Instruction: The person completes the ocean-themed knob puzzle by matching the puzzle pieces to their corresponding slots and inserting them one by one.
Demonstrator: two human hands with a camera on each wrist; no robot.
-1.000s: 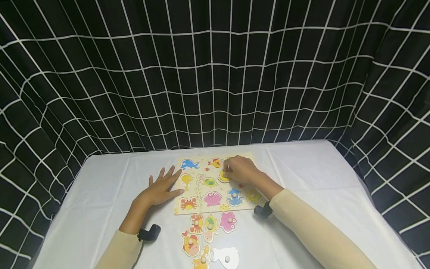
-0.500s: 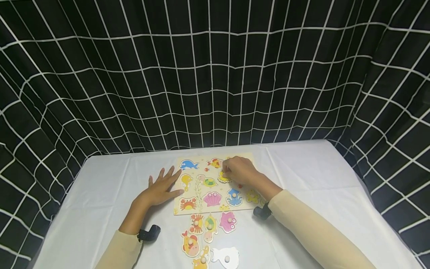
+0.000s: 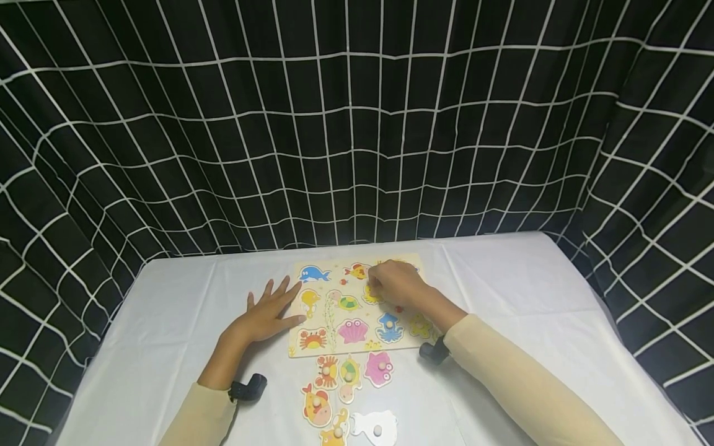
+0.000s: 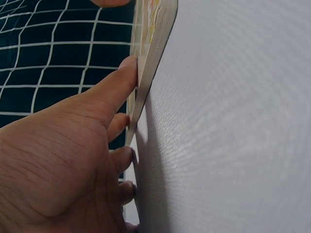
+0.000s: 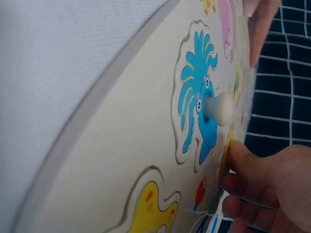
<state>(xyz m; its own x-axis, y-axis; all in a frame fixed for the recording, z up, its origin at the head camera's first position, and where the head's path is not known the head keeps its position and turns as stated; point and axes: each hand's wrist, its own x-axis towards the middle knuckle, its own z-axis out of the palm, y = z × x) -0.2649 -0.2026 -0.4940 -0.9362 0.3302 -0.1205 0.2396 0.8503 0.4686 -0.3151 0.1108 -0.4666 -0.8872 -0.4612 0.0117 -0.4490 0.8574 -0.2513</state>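
A wooden sea-animal puzzle board [image 3: 329,353] lies on the table. My left hand [image 3: 270,316] is spread flat at its left edge; the left wrist view shows the thumb [image 4: 119,85] touching that edge. My right hand [image 3: 398,282] is over the upper right part of the board, its fingers curled down at a yellow puzzle piece [image 3: 372,294]. In the right wrist view, the thumb [image 5: 243,158] meets the yellow piece; its knob is hidden. Nearby, a blue squid piece [image 5: 206,128] with a wooden knob sits in its slot.
Loose knobbed pieces lie in front of the board: a crab [image 3: 326,371], a turtle [image 3: 349,375], a pink shell [image 3: 379,368], a red-and-yellow fish [image 3: 317,409], a seahorse [image 3: 334,433] and a white-faced piece [image 3: 376,424]. A gridded black curtain [image 3: 357,124] hangs behind the white table [image 3: 178,297].
My right hand has shifted very slightly left and down over the yellow piece, which looks flatter against the board. The left hand and the loose pieces stay where they were.
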